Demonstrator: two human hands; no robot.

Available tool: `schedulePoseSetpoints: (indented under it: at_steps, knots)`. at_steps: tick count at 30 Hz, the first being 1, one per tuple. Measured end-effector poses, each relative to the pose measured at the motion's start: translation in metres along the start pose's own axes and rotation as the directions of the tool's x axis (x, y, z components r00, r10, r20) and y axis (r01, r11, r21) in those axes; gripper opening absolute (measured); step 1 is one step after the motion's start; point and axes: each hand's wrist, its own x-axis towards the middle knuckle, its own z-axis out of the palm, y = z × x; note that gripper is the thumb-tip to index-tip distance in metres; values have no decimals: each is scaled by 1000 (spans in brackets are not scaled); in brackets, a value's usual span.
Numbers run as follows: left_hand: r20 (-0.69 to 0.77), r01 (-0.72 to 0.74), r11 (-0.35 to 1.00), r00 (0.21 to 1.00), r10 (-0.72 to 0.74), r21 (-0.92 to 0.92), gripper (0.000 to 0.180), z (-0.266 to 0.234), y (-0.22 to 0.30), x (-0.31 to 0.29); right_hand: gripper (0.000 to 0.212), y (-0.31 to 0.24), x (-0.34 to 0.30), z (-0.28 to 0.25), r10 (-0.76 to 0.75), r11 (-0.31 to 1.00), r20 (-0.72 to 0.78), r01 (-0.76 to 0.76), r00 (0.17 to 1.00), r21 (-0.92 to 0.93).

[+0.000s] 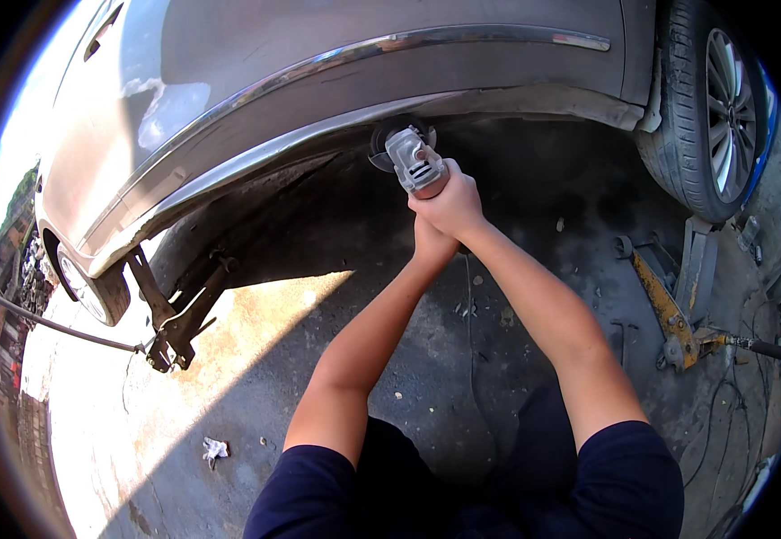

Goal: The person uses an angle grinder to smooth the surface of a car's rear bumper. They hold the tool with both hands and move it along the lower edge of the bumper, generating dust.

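An angle grinder with a silver-grey head and a reddish body is held out in front of me, its disc and guard close to the lower sill of a grey-brown car. Whether the disc touches the metal I cannot tell. My right hand wraps round the body from above and the right. Just below it my left hand is closed on the rear of the tool, its fingers largely hidden. A thin cord runs from the grinder down toward my legs.
A floor jack with a long handle stands under the car at left. At right is a yellow jack below the tyre. A crumpled white scrap lies on the concrete, and hoses or cables lie at far right.
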Motion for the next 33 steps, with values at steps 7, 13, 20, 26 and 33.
schedulePoseSetpoints:
  at_steps: [7, 13, 20, 26, 33]
  knots:
    - [35, 32, 999, 999, -33, 26, 57, -5, 8, 2, 50, 0, -1, 1, 30, 999, -5, -30, 1000, 16]
    - [26, -19, 1000, 999, 19, 0, 54, -6, 10, 2, 49, -1, -1, 0, 23, 999, -12, -23, 1000, 34]
    - [45, -13, 1000, 999, 14, -27, 54, -3, 12, 1, 50, 1, -3, -3, 48, 999, -18, -48, 999, 26]
    - [39, 6, 1000, 999, -6, 0, 54, -2, 6, 2, 52, 4, -5, -6, -27, 997, -39, 30, 999, 71]
    - [50, -8, 1000, 999, 8, -7, 56, 1, 6, 1, 58, 11, 0, -1, 24, 999, -32, -23, 999, 40]
